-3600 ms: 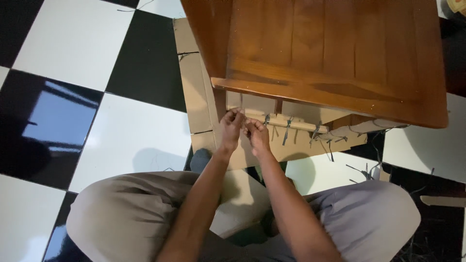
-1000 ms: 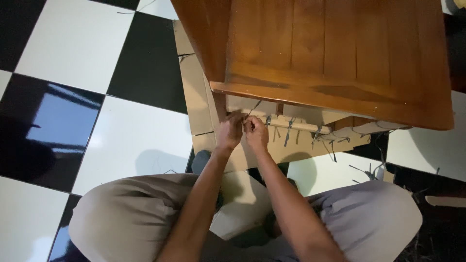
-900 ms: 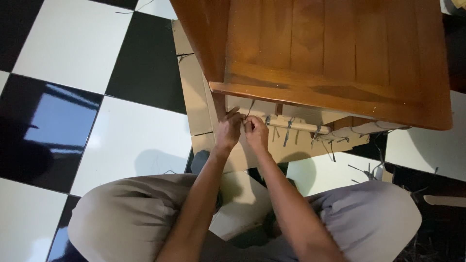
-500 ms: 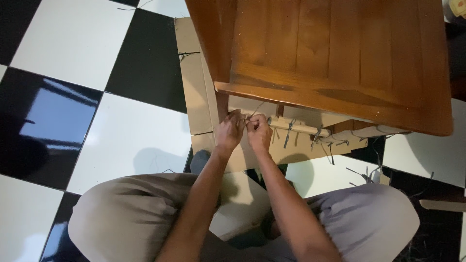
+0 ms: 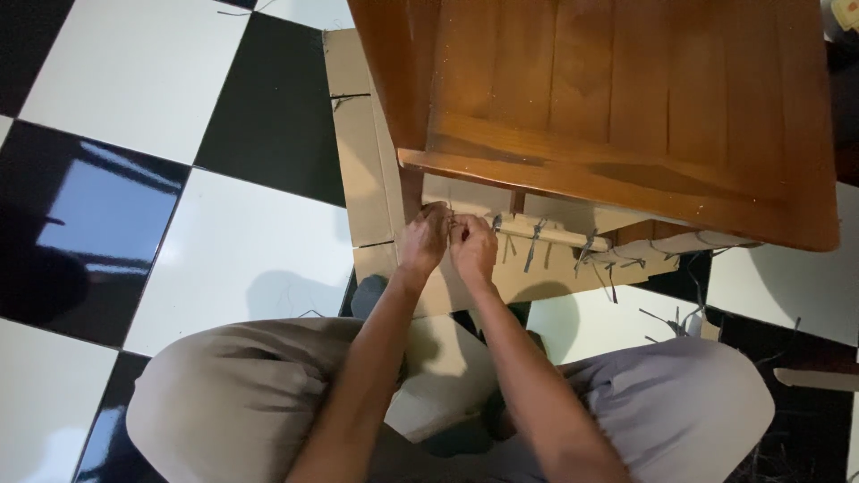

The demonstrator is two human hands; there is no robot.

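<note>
The person sits on the checkered floor (image 5: 224, 259) with both hands raised to the lower front edge of a wooden cabinet (image 5: 617, 98). The left hand (image 5: 422, 240) and right hand (image 5: 472, 246) meet, fingertips almost touching, at the left end of a pale rail (image 5: 550, 233) wrapped in cardboard (image 5: 367, 170) just below the cabinet's edge. Each grip is closed to a pinch on a thin grey tie (image 5: 455, 220) at that spot; the tie is too small to tell whether it is a strip or a wire. More grey ties (image 5: 533, 240) hang along the rail to the right, already fastened, and loose offcuts (image 5: 676, 315) lie on the floor near the right knee.

To do this well, it seems best to keep the two pinches close to the rail so the tie stays snug while its ends are worked, and to pull evenly with both hands, so the cardboard stays flat and is not torn. The cabinet's overhang hides part of the tie, so working by feel would likely help.
</note>
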